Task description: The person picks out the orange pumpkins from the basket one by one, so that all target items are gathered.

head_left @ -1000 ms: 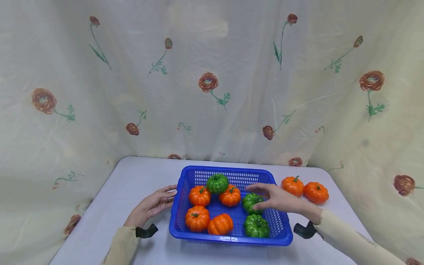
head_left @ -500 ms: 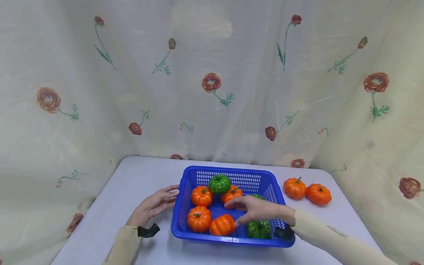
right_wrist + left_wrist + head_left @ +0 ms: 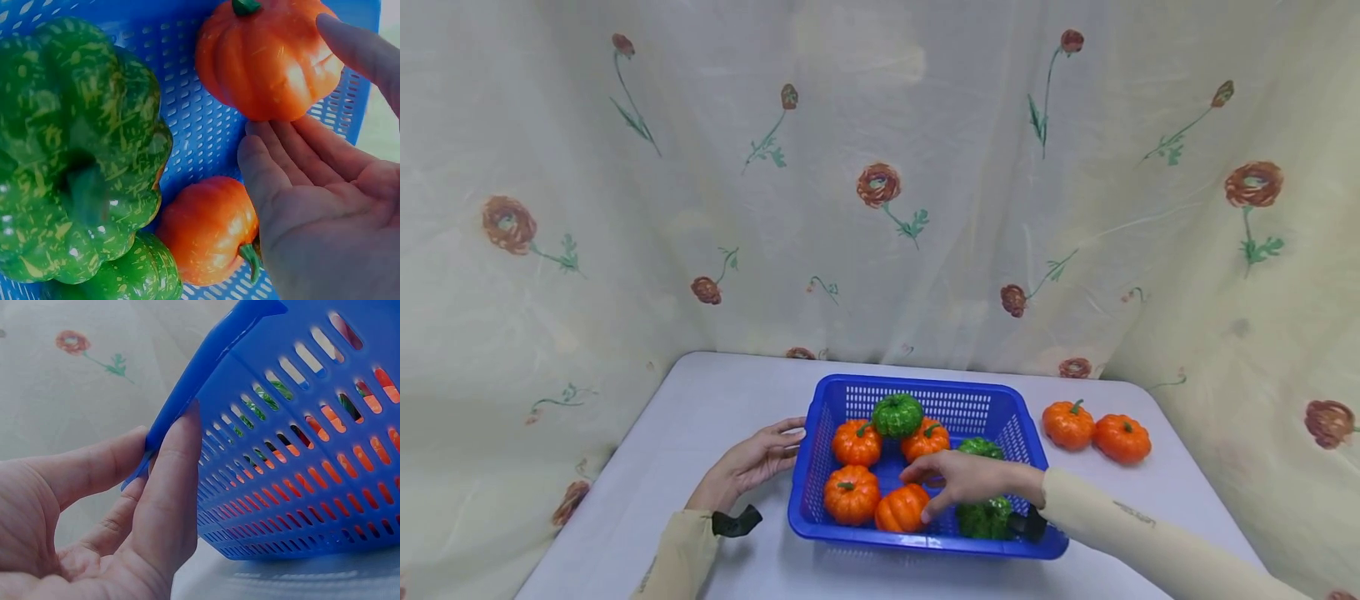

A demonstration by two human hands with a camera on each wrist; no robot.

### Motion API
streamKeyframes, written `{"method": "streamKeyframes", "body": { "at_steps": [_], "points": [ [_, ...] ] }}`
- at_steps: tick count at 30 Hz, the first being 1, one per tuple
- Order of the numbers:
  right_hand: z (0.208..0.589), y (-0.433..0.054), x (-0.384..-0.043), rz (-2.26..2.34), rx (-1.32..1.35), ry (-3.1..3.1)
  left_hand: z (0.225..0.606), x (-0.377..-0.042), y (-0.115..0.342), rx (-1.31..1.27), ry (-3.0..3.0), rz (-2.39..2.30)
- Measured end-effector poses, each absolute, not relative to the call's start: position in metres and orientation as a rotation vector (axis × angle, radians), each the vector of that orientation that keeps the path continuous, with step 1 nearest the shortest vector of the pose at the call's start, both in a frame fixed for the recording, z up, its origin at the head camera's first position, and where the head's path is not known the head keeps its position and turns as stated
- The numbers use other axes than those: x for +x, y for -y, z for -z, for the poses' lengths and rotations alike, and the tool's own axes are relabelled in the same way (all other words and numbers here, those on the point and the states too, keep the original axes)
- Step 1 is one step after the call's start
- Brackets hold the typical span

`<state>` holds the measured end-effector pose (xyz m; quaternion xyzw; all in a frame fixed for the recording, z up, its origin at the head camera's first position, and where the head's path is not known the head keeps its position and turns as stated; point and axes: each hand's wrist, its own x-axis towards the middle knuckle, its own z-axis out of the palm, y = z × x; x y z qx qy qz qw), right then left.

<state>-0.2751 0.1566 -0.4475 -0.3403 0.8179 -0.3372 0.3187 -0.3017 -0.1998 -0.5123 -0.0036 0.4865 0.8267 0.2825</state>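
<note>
Across the head view, a pale flowered cloth [image 3: 745, 217] hangs behind the white table [image 3: 722, 396] and down both sides, near its rounded far corners. A blue basket [image 3: 917, 542] stands mid-table, a broad stretch of white surface to its left and a narrower strip behind. Beyond its right wall, an outer orange pumpkin [image 3: 1067, 426] sits just beside a second orange pumpkin [image 3: 1122, 439], close to the table's right edge. Inside, by the front wall, the front orange pumpkin [image 3: 897, 510] lies under the right hand [image 3: 967, 478]; the left hand [image 3: 752, 462] is at the left rim. From the left wrist, thumb and fingers pinch that rim, the slotted wall slanting away. From the right wrist, nearly straight fingers and a wide-set thumb flank the front orange pumpkin; slotted blue plastic separates it from a large green pumpkin [image 3: 75, 144].
</note>
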Motion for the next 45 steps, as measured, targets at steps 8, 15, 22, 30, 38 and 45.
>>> {"method": "streamKeyframes", "body": {
  "at_steps": [8,15,22,30,38,45],
  "points": [
    [0.452,-0.158,-0.275,0.827,-0.902,-2.247,0.515,-0.3,0.199,-0.001,-1.291,-2.202],
    [0.452,-0.167,-0.276,0.763,-0.793,-2.343,0.512,-0.301,0.201,0.03,-1.287,-2.207],
    [0.45,-0.172,-0.279,0.85,-0.798,-2.401,0.513,-0.3,0.202,0.043,-1.306,-2.198],
    [0.447,-0.172,-0.285,0.87,-0.93,-2.383,0.512,-0.302,0.201,0.005,-1.3,-2.196],
    [0.449,-0.171,-0.29,0.735,-0.892,-2.355,0.513,-0.304,0.201,-0.002,-1.323,-2.194],
    [0.456,-0.164,-0.286,0.648,-0.932,-2.386,0.515,-0.303,0.201,-0.017,-1.343,-2.201]
  ]
}}
